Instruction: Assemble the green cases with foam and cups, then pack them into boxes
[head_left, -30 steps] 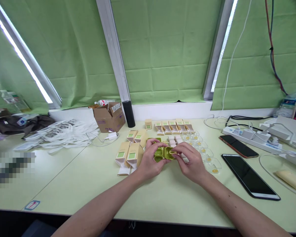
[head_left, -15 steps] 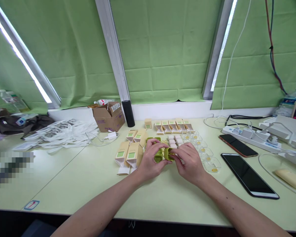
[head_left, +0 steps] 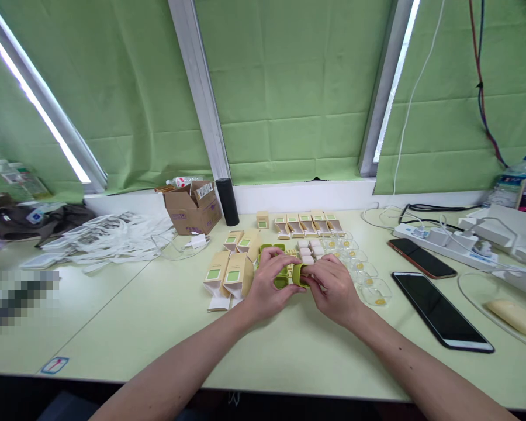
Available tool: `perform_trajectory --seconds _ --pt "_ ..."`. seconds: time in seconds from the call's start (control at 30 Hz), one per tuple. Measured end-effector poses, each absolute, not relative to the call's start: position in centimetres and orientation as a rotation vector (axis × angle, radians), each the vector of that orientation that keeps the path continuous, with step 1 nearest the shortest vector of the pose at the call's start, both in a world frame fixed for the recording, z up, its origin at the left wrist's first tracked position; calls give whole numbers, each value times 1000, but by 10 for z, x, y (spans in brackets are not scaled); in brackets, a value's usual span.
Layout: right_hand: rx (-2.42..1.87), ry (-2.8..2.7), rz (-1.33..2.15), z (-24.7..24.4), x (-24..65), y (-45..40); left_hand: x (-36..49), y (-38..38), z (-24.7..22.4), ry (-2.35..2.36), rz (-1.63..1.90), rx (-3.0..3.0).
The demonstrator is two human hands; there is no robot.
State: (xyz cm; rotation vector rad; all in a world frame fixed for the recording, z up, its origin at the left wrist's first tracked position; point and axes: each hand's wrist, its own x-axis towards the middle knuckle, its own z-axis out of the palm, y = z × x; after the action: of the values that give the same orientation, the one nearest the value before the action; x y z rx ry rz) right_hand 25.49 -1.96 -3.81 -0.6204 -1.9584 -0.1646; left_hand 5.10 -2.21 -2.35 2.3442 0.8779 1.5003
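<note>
A small olive-green cup-like case (head_left: 298, 275) is tipped on its side between my hands, above the table. My left hand (head_left: 269, 286) grips its rim with thumb and fingers. My right hand (head_left: 336, 287) is closed, with fingertips reaching into the case's opening; whether they pinch something in there is hidden. Other green cases (head_left: 281, 282) stand partly behind my left hand. Beyond my hands lie several pale pink blocks (head_left: 307, 251) and small gold-coloured pieces (head_left: 291, 253). Clear plastic cups (head_left: 374, 291) with yellow bits in them run in rows beside my right hand.
Open cream boxes (head_left: 239, 275) with green windows stand left of my hands; more cream boxes (head_left: 305, 224) line the back. Two phones (head_left: 442, 313) and a power strip (head_left: 456, 245) lie right. A cardboard box (head_left: 193, 210), black cylinder (head_left: 227, 202) and white straps (head_left: 114, 237) are at left.
The green case has turned slightly in my left hand, and my right fingers stay at its opening. Both hands keep nearly the same place.
</note>
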Motion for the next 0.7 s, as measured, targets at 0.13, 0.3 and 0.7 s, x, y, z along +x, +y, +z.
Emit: perform_trajectory --seconds 0.13,0.3,0.7 --pt "-623 -1958 -145 -40 255 -18 50 -21 -24 884 1474 2349" --pt "-588 -1987 -119 -37 257 -17 49 -19 -25 835 1471 2360" --pt "-564 -1914 -134 -31 270 -21 44 -18 -19 1004 1547 2343"
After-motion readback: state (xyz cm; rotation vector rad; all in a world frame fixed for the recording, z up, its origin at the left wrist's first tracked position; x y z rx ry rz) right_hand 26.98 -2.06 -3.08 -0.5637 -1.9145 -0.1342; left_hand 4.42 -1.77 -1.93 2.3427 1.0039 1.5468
